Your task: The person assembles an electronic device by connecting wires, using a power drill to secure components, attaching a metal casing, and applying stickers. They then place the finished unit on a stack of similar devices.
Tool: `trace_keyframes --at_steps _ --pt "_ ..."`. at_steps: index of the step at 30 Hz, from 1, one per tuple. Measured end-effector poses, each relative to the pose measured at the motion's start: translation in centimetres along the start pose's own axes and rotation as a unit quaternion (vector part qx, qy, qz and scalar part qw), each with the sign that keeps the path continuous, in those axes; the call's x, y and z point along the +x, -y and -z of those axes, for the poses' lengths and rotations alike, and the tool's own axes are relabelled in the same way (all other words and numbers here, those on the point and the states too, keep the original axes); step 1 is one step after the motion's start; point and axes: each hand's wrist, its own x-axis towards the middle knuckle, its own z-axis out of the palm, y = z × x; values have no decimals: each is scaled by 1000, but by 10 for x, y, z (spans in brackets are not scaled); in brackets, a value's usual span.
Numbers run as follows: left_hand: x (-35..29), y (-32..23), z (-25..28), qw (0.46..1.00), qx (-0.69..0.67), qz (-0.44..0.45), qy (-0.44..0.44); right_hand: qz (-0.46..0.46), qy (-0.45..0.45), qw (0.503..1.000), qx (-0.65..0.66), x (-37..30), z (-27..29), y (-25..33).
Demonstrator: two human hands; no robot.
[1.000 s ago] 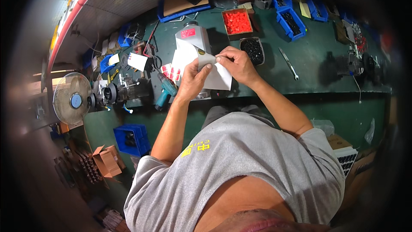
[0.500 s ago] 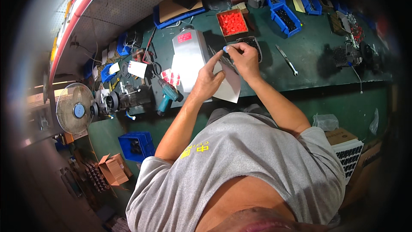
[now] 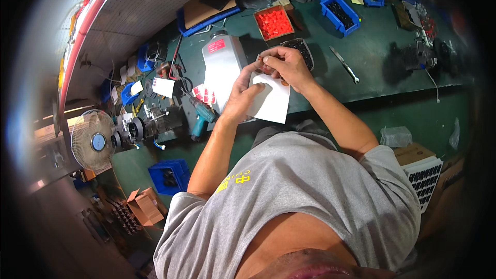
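My left hand [image 3: 244,93] is closed on a white sheet [image 3: 274,105], its thumb lying over the paper near the bench's front edge. My right hand [image 3: 290,70] is pinched closed at the sheet's upper end, against the left fingertips. Whatever sits in that pinch is too small and covered to make out. Just left of the hands is a silver-grey flat container [image 3: 223,63] with a black cap and a red label. Behind the right hand stands an open box of small black parts [image 3: 298,45].
A box of red caps [image 3: 274,22] stands behind. To the right lies a wrench [image 3: 344,65]; blue bins [image 3: 340,15] are at the back. A teal power drill [image 3: 201,115], red-and-white labels [image 3: 204,94] and a motor assembly [image 3: 155,120] are on the left, near a fan [image 3: 93,139].
My hands have drawn together, and the left thumb now lies on the white sheet. The small blue thing between my fingertips no longer shows. The view has shifted slightly.
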Motion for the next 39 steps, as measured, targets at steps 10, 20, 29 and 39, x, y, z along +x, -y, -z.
trace_keyframes --at_steps 10,20,29,39 --pt "-22 -11 28 992 91 -3 -84 -57 -2 998 41 21 19 -44" --pt "-124 33 168 857 248 -116 -437 -174 -16 981 87 28 3 -180" --pt "-131 110 123 832 441 199 -270 -124 -56 984 113 36 -17 -212" --pt "-92 197 114 894 273 237 -264 -34 -62 996 51 158 -29 -131"
